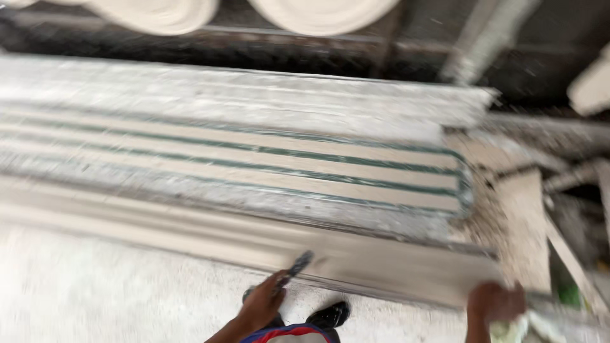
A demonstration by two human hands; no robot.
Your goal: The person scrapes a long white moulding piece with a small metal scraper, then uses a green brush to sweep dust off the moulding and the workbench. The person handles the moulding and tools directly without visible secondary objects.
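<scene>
My left hand (pixel 262 303) is clenched on a scraper (pixel 297 263), blade on the near edge of the long moulding (pixel 356 260). My right hand (pixel 494 301) is at the moulding's end, fingers gripping a pale rag (pixel 511 329). Green-striped mould (pixel 254 159) lies beyond. Picture is blurred.

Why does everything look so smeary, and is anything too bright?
Head view: the whole picture is motion-blurred, so the green stripes on the long mould smear sideways; the left hand with its dark tool and the right hand have soft edges; the pale round shapes at the top are nearly washed out; light is flat, with no sharp shadows.
</scene>
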